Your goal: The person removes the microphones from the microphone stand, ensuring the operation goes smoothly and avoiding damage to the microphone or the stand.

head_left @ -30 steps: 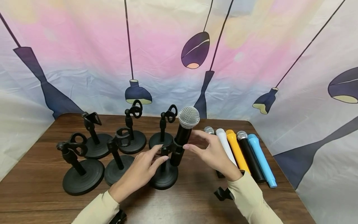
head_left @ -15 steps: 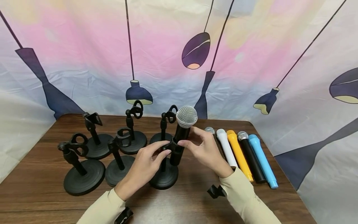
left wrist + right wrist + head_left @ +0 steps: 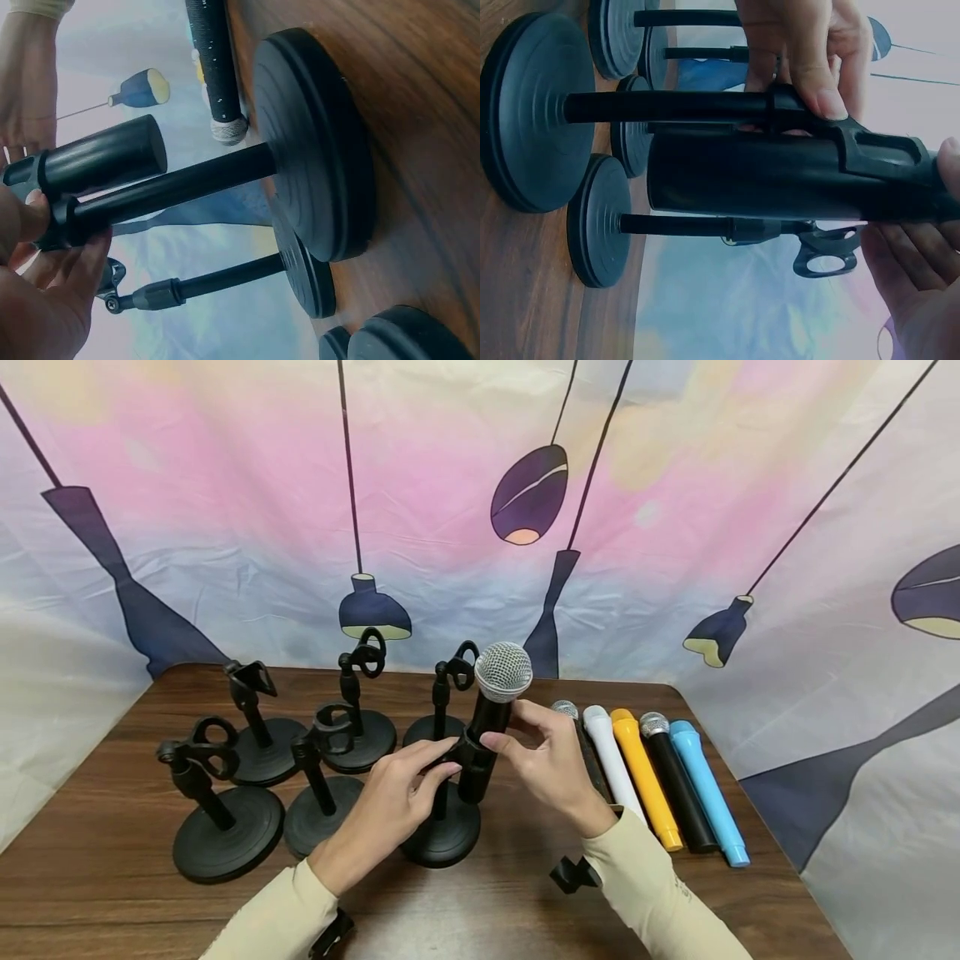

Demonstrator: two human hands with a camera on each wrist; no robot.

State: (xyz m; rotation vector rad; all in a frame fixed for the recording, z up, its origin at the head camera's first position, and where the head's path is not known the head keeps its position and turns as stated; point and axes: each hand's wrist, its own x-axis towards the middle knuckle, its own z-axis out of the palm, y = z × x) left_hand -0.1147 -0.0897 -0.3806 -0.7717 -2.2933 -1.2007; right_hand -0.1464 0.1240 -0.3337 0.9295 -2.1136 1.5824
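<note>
A black microphone with a silver mesh head (image 3: 504, 672) sits tilted in the clip (image 3: 885, 154) of a desktop stand, whose round black base (image 3: 442, 842) rests on the table. My left hand (image 3: 386, 806) pinches the stand's neck just below the clip, thumb in front. On the other side, my right hand (image 3: 551, 768) holds the microphone's body between thumb and fingers, above the clip. The lower end of the microphone (image 3: 112, 157) pokes out below the clip, beside the stand's pole (image 3: 667, 107), in both wrist views. Part of the clip is hidden by my left fingers in the head view.
Several black stands with unfilled clips, one of them a stand (image 3: 225, 827) at the front left, fill the left and back of the wooden table (image 3: 510, 910). At right lie several microphones in a row: dark, white (image 3: 615, 764), yellow (image 3: 647, 781), black (image 3: 678, 789) and blue (image 3: 710, 793).
My left hand has moved slightly up and right, its fingers closing in at the stand's neck. My right hand has shifted slightly left along with the microphone's head, its thumb now nearer the clip.
</note>
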